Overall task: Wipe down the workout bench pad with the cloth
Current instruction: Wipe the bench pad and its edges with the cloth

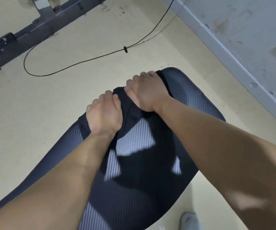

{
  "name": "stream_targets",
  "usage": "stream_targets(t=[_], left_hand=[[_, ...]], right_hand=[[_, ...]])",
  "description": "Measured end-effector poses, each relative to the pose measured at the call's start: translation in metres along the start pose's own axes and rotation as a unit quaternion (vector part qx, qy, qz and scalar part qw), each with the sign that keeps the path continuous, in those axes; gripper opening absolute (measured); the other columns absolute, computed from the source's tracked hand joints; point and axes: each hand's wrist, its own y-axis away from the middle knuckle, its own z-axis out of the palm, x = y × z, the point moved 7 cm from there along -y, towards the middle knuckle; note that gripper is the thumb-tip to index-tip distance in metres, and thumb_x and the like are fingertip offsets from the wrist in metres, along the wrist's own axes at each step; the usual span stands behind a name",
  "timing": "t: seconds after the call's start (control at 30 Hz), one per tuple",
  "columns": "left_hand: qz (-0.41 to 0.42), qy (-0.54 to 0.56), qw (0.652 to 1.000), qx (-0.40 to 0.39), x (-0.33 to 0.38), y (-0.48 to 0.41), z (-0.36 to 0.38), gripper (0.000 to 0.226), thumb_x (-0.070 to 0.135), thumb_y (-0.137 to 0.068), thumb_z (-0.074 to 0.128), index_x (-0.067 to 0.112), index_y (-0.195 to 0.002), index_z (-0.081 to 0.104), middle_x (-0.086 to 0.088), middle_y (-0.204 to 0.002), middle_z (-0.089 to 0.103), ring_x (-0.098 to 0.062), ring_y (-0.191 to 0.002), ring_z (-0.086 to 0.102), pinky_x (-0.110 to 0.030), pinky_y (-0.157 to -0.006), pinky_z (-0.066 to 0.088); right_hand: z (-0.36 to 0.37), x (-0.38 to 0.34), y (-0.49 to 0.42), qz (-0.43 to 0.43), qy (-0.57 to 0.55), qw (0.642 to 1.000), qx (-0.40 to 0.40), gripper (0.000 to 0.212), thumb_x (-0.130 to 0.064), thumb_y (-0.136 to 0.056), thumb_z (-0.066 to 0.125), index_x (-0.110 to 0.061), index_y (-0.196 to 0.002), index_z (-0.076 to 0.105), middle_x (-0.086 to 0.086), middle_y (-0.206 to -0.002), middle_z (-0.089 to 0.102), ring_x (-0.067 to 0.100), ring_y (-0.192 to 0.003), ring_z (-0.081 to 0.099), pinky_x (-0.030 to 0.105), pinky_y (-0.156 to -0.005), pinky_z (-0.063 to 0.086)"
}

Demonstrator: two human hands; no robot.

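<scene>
The workout bench pad [188, 97] is dark grey with a woven, carbon-like texture and fills the middle and lower part of the view. A black cloth [129, 103] lies bunched along the pad's far left edge. My left hand [104, 116] presses down on the cloth's nearer part, fingers curled over the pad's edge. My right hand [146, 92] presses on the farther part, close to the pad's rounded end. Both forearms reach in from below and cast dark shadows on the pad.
A black cable [87, 60] loops over the cream floor beyond the pad. A dark metal equipment frame [39, 29] lies at the top left. A pale grey wall base [230, 53] runs down the right. A grey shoe [190, 221] shows at the bottom right.
</scene>
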Motion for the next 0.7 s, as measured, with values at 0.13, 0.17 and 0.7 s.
stream_targets(t=[0.13,0.17,0.7], left_hand=[[0.016,0.008,0.998,-0.054,0.05,-0.029,0.007,0.048,0.039,-0.106,0.015,0.013,-0.105,0.055,-0.012,-0.103,0.068,-0.038,-0.097,0.061,-0.04,-0.079,0.04],[0.029,0.002,0.997,-0.072,0.072,-0.039,0.012,0.05,0.04,-0.106,0.014,0.013,-0.11,0.056,-0.013,-0.105,0.068,-0.038,-0.099,0.062,-0.039,-0.077,0.038],[0.383,-0.134,0.913,-0.043,0.241,-0.017,0.041,0.052,0.039,-0.102,0.018,0.019,-0.117,0.063,-0.009,-0.119,0.062,-0.037,-0.115,0.05,-0.05,-0.107,0.03]], right_hand=[[-0.012,0.056,0.01,0.048,-0.005,0.998,0.028,0.048,-0.044,-0.104,0.022,-0.018,-0.111,0.062,0.005,-0.111,0.063,0.029,-0.105,0.054,0.041,-0.097,0.037],[-0.012,0.073,0.018,0.077,-0.02,0.996,0.039,0.046,-0.044,-0.104,0.023,-0.019,-0.116,0.06,0.005,-0.116,0.061,0.029,-0.108,0.053,0.042,-0.093,0.039],[0.02,0.159,0.169,0.368,-0.219,0.904,-0.02,0.047,-0.047,-0.106,0.016,-0.016,-0.105,0.051,0.001,-0.088,0.051,0.03,-0.08,0.048,0.039,-0.071,0.033]])
